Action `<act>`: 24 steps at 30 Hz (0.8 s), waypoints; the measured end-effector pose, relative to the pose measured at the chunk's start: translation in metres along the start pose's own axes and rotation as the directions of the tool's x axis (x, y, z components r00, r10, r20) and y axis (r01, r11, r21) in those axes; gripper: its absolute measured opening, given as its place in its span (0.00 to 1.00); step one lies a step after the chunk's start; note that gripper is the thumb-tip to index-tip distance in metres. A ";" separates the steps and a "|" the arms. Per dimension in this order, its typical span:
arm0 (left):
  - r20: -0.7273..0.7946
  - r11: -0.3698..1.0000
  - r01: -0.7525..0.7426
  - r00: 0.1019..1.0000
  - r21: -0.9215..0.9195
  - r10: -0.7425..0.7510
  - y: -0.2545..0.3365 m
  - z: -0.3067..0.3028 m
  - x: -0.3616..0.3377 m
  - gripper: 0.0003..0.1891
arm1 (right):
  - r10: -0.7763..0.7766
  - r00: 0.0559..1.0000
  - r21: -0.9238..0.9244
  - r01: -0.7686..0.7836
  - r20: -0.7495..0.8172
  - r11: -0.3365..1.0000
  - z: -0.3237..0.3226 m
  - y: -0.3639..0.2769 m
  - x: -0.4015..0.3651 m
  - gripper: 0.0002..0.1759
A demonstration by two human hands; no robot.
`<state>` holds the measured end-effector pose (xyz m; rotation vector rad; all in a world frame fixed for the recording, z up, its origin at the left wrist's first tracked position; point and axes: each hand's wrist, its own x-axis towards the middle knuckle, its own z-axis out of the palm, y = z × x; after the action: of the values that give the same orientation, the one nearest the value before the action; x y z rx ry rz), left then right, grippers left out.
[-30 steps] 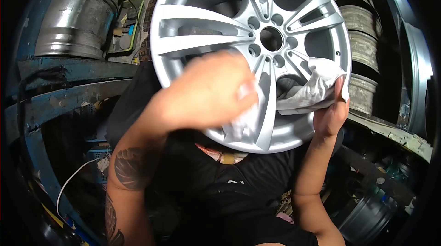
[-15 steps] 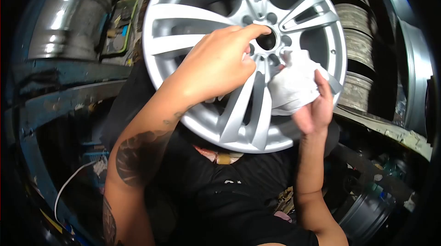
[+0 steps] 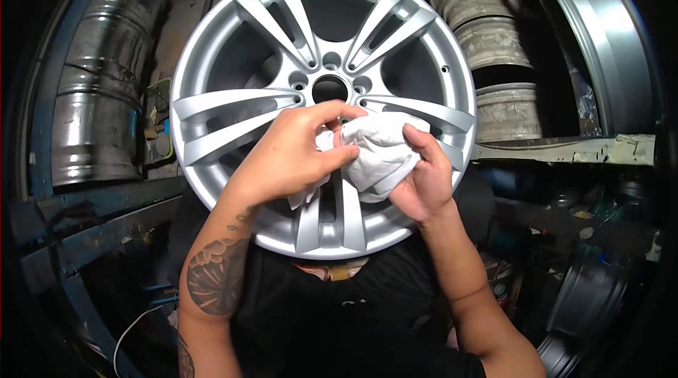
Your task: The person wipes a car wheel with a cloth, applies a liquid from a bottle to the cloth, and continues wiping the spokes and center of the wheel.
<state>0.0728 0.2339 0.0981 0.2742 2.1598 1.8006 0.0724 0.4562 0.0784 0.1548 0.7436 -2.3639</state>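
Note:
A silver alloy wheel (image 3: 323, 235) with paired spokes rests against my lap, its face toward me. A crumpled white cloth (image 3: 385, 148) lies over the lower right of the hub, covering part of the spokes there. My right hand (image 3: 424, 176) holds this cloth from the right, thumb on top and fingers hidden beneath. From the left, my left hand (image 3: 300, 145) closes on the cloth's edge with curled index finger and thumb. More white cloth shows under the left palm. Just above the hands, the round centre hole (image 3: 330, 88) and several bolt holes are visible.
Stacked metal rims (image 3: 99, 113) stand on the left, and dull, worn rims (image 3: 494, 46) are piled on the right. A large silver rim (image 3: 600, 32) stands at the far right. A blue metal frame (image 3: 92, 205) runs along the left; a darker rim (image 3: 590, 297) lies low right.
My left index finger has left the centre hole and come down to the cloth. Both hands are now closer together. The wheel appears lower and further left as the view shifts.

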 end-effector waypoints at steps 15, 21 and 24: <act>-0.164 0.979 -0.060 0.982 0.197 0.093 0.004 -0.017 -0.005 0.22 | 0.094 0.996 -0.009 -0.094 0.010 0.996 0.004 -0.007 -0.004 0.33; -0.039 0.977 -0.122 0.991 0.178 0.131 -0.009 0.016 -0.002 0.22 | 0.099 0.995 -0.025 -0.100 -0.026 0.995 0.003 -0.004 -0.003 0.34; 0.068 0.989 0.100 0.992 0.105 -0.108 0.004 0.005 -0.005 0.15 | 0.048 0.999 -0.002 -0.048 -0.021 0.999 0.004 -0.010 -0.005 0.34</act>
<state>0.0789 0.2372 0.1017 0.2419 2.1756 1.6026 0.0701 0.4628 0.0882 0.1948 0.7453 -2.3184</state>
